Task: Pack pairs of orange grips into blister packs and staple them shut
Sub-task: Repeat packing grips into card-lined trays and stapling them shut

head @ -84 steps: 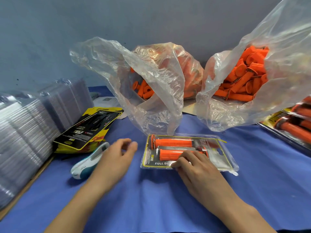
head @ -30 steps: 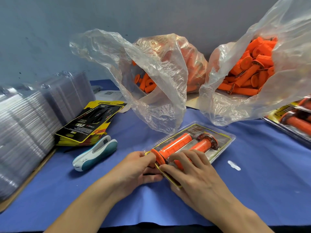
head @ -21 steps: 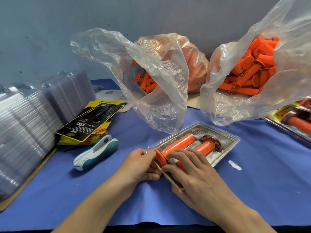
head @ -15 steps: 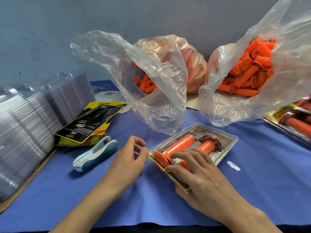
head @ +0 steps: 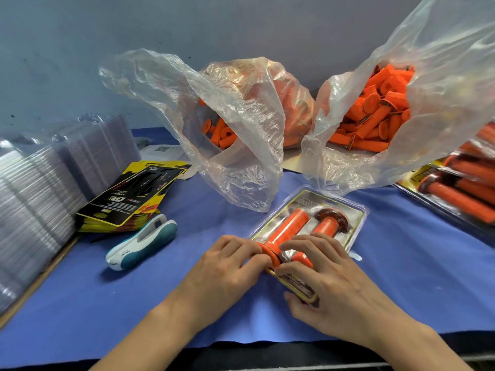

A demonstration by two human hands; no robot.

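A clear blister pack [head: 325,203] with a yellow-black card lies slanted on the blue cloth. It holds two orange grips [head: 288,228], side by side. My left hand [head: 225,266] pinches the pack's near left corner, its fingertips at the flange of the left grip. My right hand [head: 329,279] arches over the near end, fingers on top and thumb at the near edge. A white and teal stapler [head: 142,241] lies apart, to the left of my hands.
Two open plastic bags of loose orange grips [head: 222,132] [head: 375,116] stand at the back. Printed cards [head: 134,194] are stacked at the left beside piles of clear blister shells [head: 40,188]. Filled packs [head: 460,188] lie at the right edge.
The pack was turned from lying crosswise to slanting away from me. My left hand let go half a second ago and is back on the pack's near corner.
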